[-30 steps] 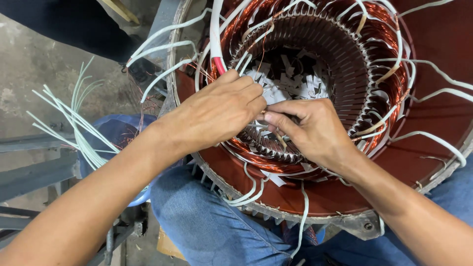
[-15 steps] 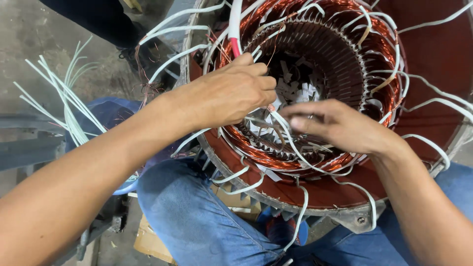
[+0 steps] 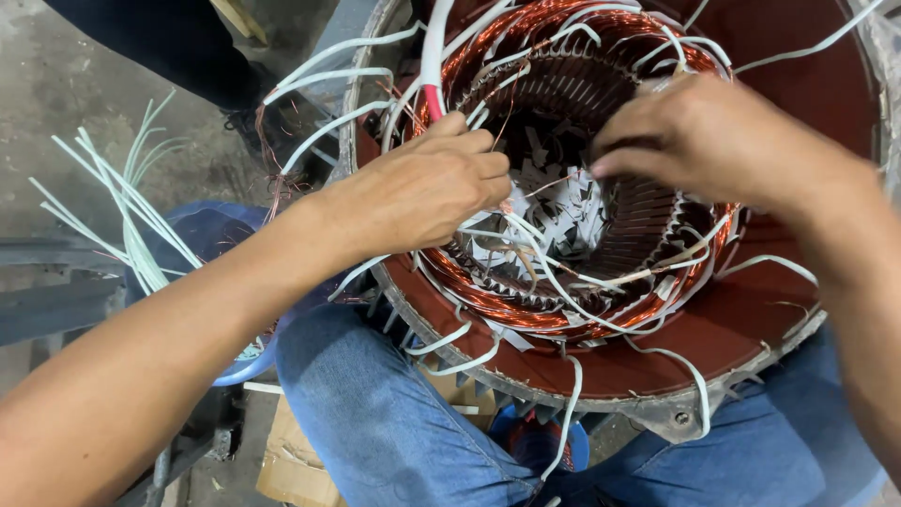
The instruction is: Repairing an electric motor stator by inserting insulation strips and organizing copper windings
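Head view: left hand (image 3: 422,192) fingers curled on copper winding (image 3: 488,300) at stator (image 3: 751,319) rim, right hand (image 3: 713,141) hovering above bore, fingers loosely bent, grip unclear.

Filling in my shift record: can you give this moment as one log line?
left hand: on copper coils at motor core rim | right hand: raised over bore, grip unclear | white sleeves: bundle at left
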